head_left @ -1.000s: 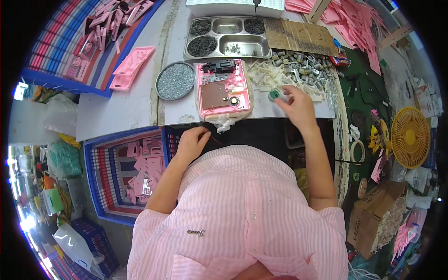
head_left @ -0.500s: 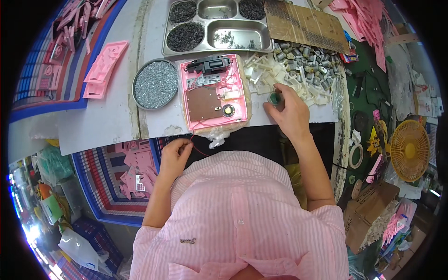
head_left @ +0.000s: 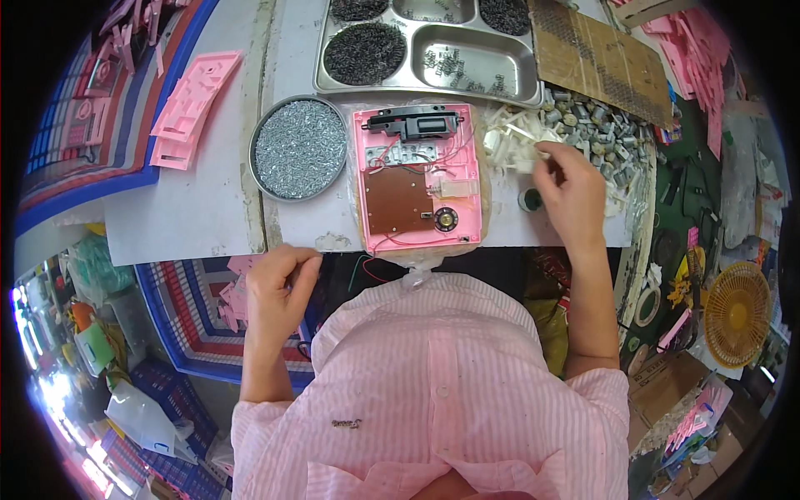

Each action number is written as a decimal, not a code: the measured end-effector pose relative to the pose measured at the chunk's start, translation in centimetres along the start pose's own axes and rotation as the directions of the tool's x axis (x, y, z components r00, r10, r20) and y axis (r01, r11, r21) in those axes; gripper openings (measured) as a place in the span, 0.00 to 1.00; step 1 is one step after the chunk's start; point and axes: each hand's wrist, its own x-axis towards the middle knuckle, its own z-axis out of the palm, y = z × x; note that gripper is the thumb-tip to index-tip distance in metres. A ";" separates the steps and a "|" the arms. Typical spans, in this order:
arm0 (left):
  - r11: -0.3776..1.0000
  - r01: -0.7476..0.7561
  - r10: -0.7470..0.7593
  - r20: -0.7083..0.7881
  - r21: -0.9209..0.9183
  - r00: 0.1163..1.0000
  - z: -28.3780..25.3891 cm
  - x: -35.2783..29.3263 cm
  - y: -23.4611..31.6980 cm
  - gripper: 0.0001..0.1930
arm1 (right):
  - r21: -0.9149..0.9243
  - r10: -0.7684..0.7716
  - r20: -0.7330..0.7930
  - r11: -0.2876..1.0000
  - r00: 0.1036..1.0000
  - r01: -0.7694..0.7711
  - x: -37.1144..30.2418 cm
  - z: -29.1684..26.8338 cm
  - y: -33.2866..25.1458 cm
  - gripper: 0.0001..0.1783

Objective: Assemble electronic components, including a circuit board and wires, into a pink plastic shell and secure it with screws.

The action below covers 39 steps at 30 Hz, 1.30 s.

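In front of me lies an open pink plastic casing (head_left: pixel 467 229) on a padded, plastic-wrapped block. Inside it are a black mechanism (head_left: pixel 412 125), a brown circuit board (head_left: pixel 400 202), a round speaker (head_left: pixel 447 219) and thin red wires. My right hand (head_left: pixel 575 196) is closed in a pinch at the white plastic parts (head_left: pixel 512 137); what its fingertips hold is unclear. Just below those fingertips stands a small round dark-green container (head_left: pixel 530 199). My left hand (head_left: pixel 279 287) is at the table's front edge, thumb pressed to curled fingers, apart from the casing. Any small thing inside it is hidden.
A round dish of small screws (head_left: pixel 300 150) stands left of the casing. Behind is a metal compartment tray (head_left: pixel 429 93) with springs. Grey metal cylinders (head_left: pixel 612 142) and cardboard (head_left: pixel 604 58) are right. Another pink part (head_left: pixel 196 108) lies left, near a blue-rimmed basket (head_left: pixel 187 367).
The view has shifted, moving the table rightward in the picture. My left hand has left the red wire and gone left. My right hand has moved from around the container to the white parts.
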 end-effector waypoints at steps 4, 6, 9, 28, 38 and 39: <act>0.967 -0.249 0.251 0.027 -0.045 0.968 1.5 4.5 2.2 0.01 | -0.017 -0.004 -0.118 1.000 0.993 0.002 0.8 -0.7 1.3 0.10; 0.925 -0.378 0.379 0.039 -0.029 0.925 3.1 7.8 3.7 0.02 | 0.005 -0.078 -0.110 0.997 0.991 0.079 1.0 -0.6 1.5 0.09; 0.852 -0.524 0.522 0.067 0.005 0.850 4.6 10.7 5.3 0.03 | 0.084 -0.182 0.054 0.981 0.982 0.178 0.6 -1.0 1.6 0.08; 0.842 -0.494 0.527 0.141 -0.216 0.838 5.6 15.5 10.6 0.09 | 0.368 0.146 0.270 0.898 0.952 -0.242 3.3 -4.4 0.7 0.13; 0.814 -0.552 0.565 0.457 -0.178 0.687 10.7 18.3 13.8 0.07 | 0.831 0.132 0.243 0.482 0.961 -0.276 -0.1 -3.7 -0.5 0.12; 0.841 -0.489 0.535 0.486 -0.230 0.691 10.8 18.6 14.2 0.07 | 0.879 0.165 0.236 0.383 0.958 -0.283 -0.4 -3.4 -0.5 0.14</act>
